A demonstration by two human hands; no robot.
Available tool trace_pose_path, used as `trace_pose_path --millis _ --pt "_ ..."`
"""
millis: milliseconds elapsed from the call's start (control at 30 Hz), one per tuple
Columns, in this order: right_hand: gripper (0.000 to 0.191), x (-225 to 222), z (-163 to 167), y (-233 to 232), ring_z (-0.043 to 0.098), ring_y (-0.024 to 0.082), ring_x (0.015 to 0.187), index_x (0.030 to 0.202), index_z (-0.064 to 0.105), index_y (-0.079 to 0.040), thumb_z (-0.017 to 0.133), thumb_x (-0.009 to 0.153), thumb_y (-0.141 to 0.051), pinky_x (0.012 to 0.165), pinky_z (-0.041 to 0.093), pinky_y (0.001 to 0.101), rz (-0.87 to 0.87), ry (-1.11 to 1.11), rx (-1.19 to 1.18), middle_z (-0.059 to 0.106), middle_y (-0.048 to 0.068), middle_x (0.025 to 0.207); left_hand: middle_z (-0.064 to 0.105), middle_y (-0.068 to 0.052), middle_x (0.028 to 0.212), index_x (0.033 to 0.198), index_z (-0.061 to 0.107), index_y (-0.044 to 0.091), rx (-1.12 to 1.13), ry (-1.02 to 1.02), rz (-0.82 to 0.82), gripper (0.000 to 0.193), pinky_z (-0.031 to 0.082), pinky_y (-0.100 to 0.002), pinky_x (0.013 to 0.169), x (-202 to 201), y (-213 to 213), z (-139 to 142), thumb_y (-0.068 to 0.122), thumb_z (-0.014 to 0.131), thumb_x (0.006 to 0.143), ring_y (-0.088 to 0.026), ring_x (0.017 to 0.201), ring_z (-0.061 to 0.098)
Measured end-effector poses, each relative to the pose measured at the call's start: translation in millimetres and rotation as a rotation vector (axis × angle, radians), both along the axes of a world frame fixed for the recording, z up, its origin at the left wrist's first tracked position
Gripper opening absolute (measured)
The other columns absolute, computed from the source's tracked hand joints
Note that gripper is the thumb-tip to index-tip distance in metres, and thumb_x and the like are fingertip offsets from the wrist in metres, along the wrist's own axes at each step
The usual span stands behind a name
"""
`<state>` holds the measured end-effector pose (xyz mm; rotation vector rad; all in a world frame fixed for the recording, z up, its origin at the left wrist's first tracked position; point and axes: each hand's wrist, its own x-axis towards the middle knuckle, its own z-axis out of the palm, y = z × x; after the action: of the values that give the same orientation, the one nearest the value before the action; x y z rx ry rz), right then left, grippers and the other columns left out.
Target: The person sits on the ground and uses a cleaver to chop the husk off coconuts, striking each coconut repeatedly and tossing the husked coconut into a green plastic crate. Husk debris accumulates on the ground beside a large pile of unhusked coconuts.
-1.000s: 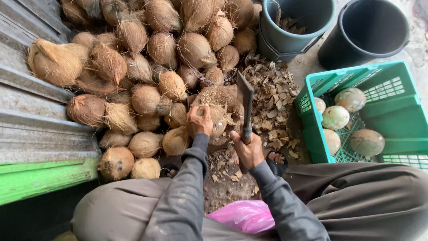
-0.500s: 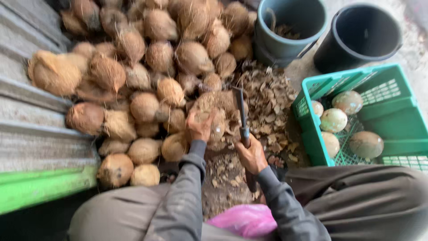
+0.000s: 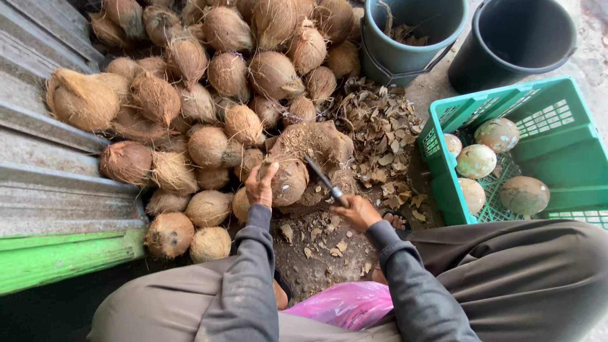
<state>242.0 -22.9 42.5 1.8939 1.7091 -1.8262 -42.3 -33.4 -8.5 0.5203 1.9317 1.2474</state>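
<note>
My left hand (image 3: 259, 185) grips a brown husked coconut (image 3: 289, 182) that rests against a worn wooden chopping block (image 3: 316, 142). My right hand (image 3: 358, 211) holds a dark-bladed knife (image 3: 320, 177) whose blade lies tilted against the coconut's right side. Shell chips cover the ground (image 3: 313, 244) between my knees.
A big heap of brown coconuts (image 3: 209, 82) lies to the left and behind. A green plastic crate (image 3: 557, 152) at the right holds several peeled pale coconuts. Two dark buckets (image 3: 411, 38) (image 3: 516, 41) stand at the back. Corrugated metal sheet (image 3: 44, 183) lies at the left.
The knife was raised upright over the coconut; it has come down and now leans against the coconut's right side. My left hand stayed on the coconut.
</note>
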Motion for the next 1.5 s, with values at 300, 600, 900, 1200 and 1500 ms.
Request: trace_pose_path --millis 300,600,900,1200,1500 --pt "0.023 24 52 29 0.056 0.011 0.060 0.096 0.055 -0.010 0.066 0.100 -0.030 0.054 0.048 0.0304 -0.352 -0.040 0.503 0.061 -0.001 0.072 0.062 -0.018 0.139 0.129 0.063 0.011 -0.033 0.058 -0.025 0.094 0.049 -0.058 0.105 14 11 -2 0.070 0.080 0.057 -0.034 0.129 0.059" --pt "0.032 -22 3 -14 0.051 0.015 0.051 0.092 0.051 -0.009 0.068 0.098 -0.035 0.045 0.044 0.0313 -0.001 0.192 -0.104 0.054 0.003 0.065 0.061 -0.020 0.142 0.133 0.064 0.010 0.027 -0.133 0.060 0.096 0.038 -0.058 0.114 -3 -5 -4 0.068 0.080 0.058 -0.037 0.134 0.054" --pt "0.029 14 59 21 0.056 0.013 0.059 0.103 0.055 -0.003 0.065 0.101 -0.031 0.051 0.050 0.0304 -0.326 -0.084 0.363 0.063 0.009 0.078 0.059 -0.019 0.142 0.134 0.063 0.009 -0.044 -0.023 -0.022 0.101 0.047 -0.058 0.107 13 11 13 0.068 0.081 0.054 -0.034 0.130 0.057" --pt "0.021 -12 93 -24 0.050 0.007 0.062 0.107 0.059 -0.009 0.064 0.098 -0.028 0.050 0.044 0.0274 -0.178 0.389 0.437 0.052 -0.003 0.077 0.057 -0.022 0.143 0.138 0.057 0.005 0.078 0.111 -0.145 0.104 0.048 -0.057 0.105 58 33 7 0.070 0.081 0.062 -0.036 0.131 0.056" --pt "0.032 -16 60 -36 0.041 0.011 0.052 0.096 0.054 -0.004 0.065 0.100 -0.034 0.046 0.035 0.0322 -0.198 0.321 0.157 0.044 0.000 0.063 0.065 -0.021 0.139 0.135 0.063 0.006 -0.027 0.117 -0.182 0.092 0.053 -0.054 0.104 43 39 21 0.062 0.085 0.065 -0.033 0.126 0.064"
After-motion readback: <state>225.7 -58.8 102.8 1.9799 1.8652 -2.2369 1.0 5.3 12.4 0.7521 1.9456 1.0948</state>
